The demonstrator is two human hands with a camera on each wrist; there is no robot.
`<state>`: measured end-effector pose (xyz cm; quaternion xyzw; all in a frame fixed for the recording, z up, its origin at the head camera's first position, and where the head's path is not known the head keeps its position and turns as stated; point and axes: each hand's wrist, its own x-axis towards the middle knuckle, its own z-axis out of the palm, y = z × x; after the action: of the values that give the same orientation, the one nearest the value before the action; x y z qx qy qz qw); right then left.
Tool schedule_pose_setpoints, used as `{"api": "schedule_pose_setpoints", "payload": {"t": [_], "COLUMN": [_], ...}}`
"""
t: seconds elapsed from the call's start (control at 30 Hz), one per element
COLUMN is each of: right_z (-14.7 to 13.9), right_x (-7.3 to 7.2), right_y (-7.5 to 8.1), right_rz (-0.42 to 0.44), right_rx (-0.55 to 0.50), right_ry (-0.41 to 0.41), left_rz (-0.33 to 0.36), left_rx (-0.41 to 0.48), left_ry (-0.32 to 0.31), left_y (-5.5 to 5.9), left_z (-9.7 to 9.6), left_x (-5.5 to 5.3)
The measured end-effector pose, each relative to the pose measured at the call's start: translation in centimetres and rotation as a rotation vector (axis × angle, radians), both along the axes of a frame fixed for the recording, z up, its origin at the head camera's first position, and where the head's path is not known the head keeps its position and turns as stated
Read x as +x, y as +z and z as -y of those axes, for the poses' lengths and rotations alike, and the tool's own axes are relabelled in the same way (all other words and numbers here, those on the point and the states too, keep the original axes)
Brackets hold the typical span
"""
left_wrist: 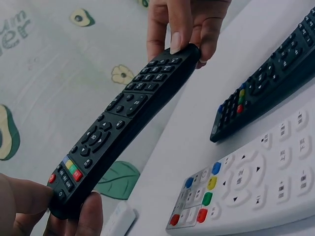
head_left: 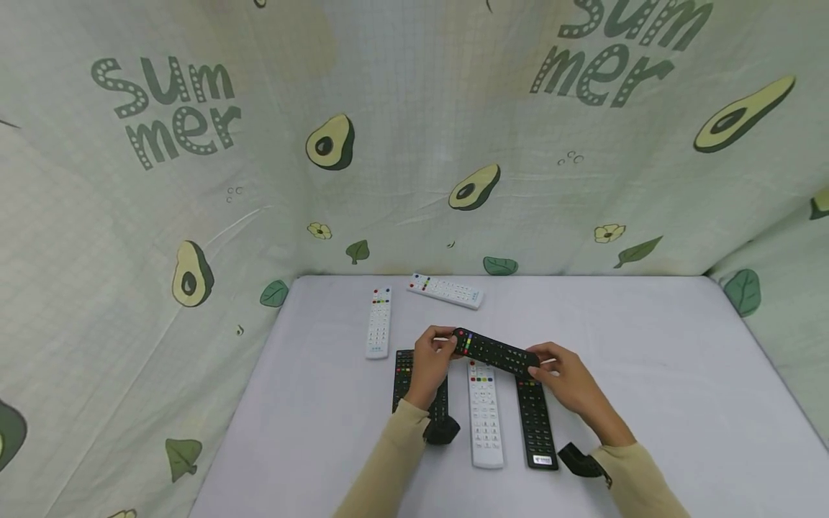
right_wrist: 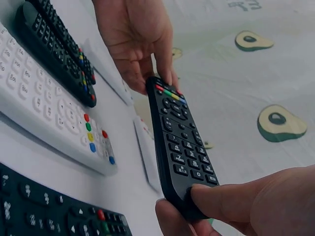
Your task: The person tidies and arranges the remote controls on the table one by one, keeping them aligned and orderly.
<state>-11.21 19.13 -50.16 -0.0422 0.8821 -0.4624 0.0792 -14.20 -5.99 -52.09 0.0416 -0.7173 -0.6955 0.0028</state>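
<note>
Both hands hold a black remote control (head_left: 495, 351) above the table, one at each end. My left hand (head_left: 429, 368) pinches the end with the red and coloured buttons, thumb on one side. My right hand (head_left: 568, 380) pinches the number-key end, its thumb (right_wrist: 221, 199) on the top face. Beneath lie a white remote (head_left: 486, 424) and another black remote (head_left: 537, 428), whose top end the held one partly covers. Further black remotes (head_left: 402, 374) lie under my left hand and forearm, partly hidden.
Toward the back of the white table (head_left: 311, 388) lie two more white remotes, one lengthwise (head_left: 378, 324) and one slanted (head_left: 445, 291). A curtain (head_left: 401, 216) printed with avocados hangs behind the table's back edge. Black wrist cameras (head_left: 581, 460) sit at both sleeves.
</note>
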Motion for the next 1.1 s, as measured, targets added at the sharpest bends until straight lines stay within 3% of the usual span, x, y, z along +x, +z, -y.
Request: {"api": "schedule_pose_setpoints", "payload": {"t": [0.27, 0.57, 0.77, 1.1], "right_z": [-1.8, -3.5, -4.3, -5.4], "right_x": [1.8, 3.3, 4.1, 5.1], "right_y": [0.0, -0.3, -0.4, -0.6], "right_rz": [0.017, 0.048, 0.060, 0.093], "right_rx": [-0.020, -0.020, -0.009, -0.004], "right_ry": [-0.018, -0.054, -0.086, -0.116], "left_rz": [0.006, 0.019, -0.022, 0.016], "left_rx": [0.017, -0.029, 0.006, 0.050], "left_ry": [-0.052, -0.089, -0.133, -0.208], "left_y": [-0.1, 0.2, 0.2, 0.3], "left_z": [-1.6, -3.0, -3.8, -5.0], "left_x": [1.0, 1.8, 2.1, 2.5]}}
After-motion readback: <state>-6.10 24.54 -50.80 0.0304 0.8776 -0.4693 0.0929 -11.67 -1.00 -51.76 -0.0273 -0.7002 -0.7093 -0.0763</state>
